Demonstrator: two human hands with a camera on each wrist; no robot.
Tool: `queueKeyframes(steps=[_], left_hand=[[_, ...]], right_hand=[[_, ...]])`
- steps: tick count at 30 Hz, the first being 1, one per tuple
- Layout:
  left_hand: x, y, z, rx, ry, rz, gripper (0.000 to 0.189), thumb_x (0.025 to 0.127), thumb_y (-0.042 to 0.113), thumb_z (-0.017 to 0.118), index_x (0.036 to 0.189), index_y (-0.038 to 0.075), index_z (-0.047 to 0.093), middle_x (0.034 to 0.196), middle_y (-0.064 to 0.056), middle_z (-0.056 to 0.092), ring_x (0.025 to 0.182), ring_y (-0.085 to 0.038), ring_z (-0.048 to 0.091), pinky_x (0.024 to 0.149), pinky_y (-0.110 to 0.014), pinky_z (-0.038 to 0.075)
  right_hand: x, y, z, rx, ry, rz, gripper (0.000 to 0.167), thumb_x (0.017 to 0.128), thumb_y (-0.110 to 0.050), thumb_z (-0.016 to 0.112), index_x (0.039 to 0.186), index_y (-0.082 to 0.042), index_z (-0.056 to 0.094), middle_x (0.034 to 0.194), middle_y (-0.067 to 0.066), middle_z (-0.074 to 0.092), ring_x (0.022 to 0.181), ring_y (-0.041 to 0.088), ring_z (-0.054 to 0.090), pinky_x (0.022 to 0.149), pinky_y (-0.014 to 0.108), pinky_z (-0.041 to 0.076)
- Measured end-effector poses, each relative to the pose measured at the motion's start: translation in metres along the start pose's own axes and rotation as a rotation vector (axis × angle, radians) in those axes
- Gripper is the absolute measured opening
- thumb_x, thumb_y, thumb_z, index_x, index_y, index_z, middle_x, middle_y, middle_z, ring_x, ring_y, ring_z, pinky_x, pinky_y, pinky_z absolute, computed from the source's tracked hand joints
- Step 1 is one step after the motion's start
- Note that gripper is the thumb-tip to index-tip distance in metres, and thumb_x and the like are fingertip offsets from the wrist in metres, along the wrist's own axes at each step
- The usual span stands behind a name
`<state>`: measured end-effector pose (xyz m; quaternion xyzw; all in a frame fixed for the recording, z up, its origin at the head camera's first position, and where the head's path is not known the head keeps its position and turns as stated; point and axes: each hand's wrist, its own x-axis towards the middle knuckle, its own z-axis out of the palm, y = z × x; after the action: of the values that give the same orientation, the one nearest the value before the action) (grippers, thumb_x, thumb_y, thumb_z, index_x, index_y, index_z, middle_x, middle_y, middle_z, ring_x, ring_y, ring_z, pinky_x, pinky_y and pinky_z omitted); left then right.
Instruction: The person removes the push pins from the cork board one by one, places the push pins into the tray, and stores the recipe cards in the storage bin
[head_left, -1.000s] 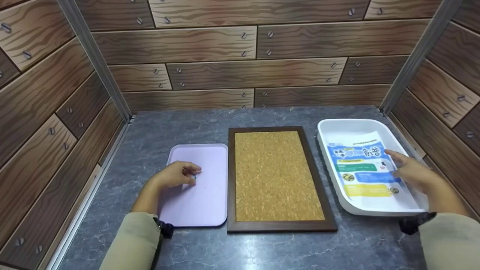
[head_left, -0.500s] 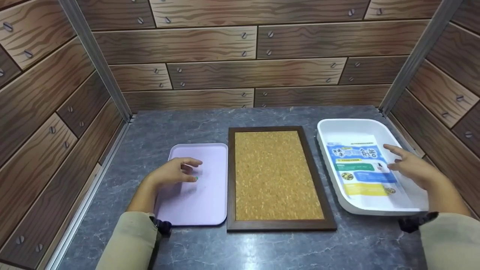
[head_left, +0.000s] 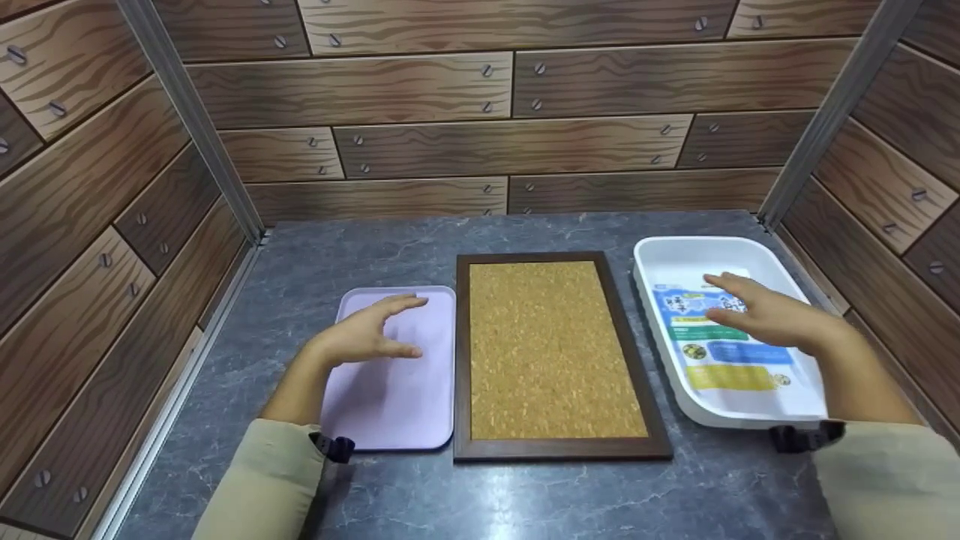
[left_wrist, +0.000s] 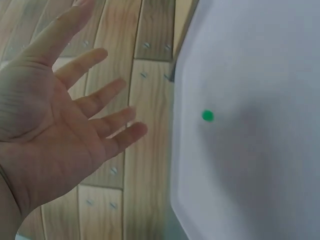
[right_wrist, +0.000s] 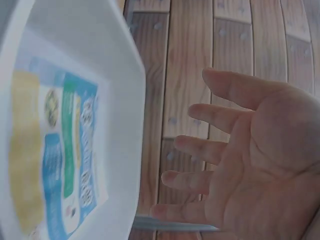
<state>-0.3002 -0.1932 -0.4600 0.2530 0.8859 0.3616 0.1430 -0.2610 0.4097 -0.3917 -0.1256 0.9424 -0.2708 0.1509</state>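
My left hand (head_left: pixel 364 334) hovers over the lilac tray (head_left: pixel 412 405), fingers spread and relaxed with nothing in them. On that tray a small round green piece, pushpin-like in size (left_wrist: pixel 207 115), shows in the left wrist view; the hand hides it in the head view. At the right, my right hand (head_left: pixel 780 319) is held above the white tub (head_left: pixel 694 255), its fingers apart and holding nothing. Inside the tub lies a printed paper sheet (head_left: pixel 731 352) with blue, green and yellow blocks. The hand covers part of the sheet's upper right.
Between the tray and the tub lies a cork board (head_left: pixel 555 352) in a dark brown frame (head_left: pixel 562 448). All stand on a grey marbled tabletop (head_left: pixel 360 495). Wood-patterned walls (head_left: pixel 420 150) close off the back and both sides.
The paper sheet, raised at its right side near my right fingers earlier, now lies lower in the tub. My right hand has moved left over it. My left hand has spread its fingers and risen slightly.
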Motion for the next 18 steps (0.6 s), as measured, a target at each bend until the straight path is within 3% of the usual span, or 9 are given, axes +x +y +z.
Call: queueKeyframes(steps=[4,8,18], left_hand=[[0.005,0.016,0.003,0.104,0.011,-0.012,0.087,0.100,0.051,0.076,0.170,0.020,0.037,0.180,-0.018,0.024,0.167,-0.043,0.024,0.133,-0.064,0.026],[0.010,0.035,0.007,0.171,0.062,-0.012,0.078,0.106,0.052,0.067,0.170,0.021,0.037,0.181,-0.018,0.021,0.167,-0.046,0.022,0.131,-0.068,0.026],[0.028,0.071,0.020,0.290,0.232,-0.060,0.075,0.108,0.064,0.052,0.173,0.035,0.028,0.186,-0.006,-0.005,0.170,-0.046,-0.005,0.129,-0.080,0.011]], right_hand=[[0.008,-0.027,0.009,-0.091,0.024,-0.062,0.075,0.113,-0.041,0.057,0.168,0.003,0.030,0.173,0.043,0.010,0.157,0.069,0.008,0.122,0.085,0.014],[0.017,-0.047,0.017,-0.191,0.051,-0.088,0.071,0.113,-0.042,0.057,0.166,0.001,0.037,0.172,0.042,0.016,0.154,0.074,0.009,0.119,0.088,0.013],[0.037,-0.092,0.042,-0.244,0.059,-0.033,0.078,0.112,-0.062,0.045,0.171,-0.013,0.033,0.179,0.029,0.010,0.158,0.072,-0.002,0.111,0.097,0.004]])
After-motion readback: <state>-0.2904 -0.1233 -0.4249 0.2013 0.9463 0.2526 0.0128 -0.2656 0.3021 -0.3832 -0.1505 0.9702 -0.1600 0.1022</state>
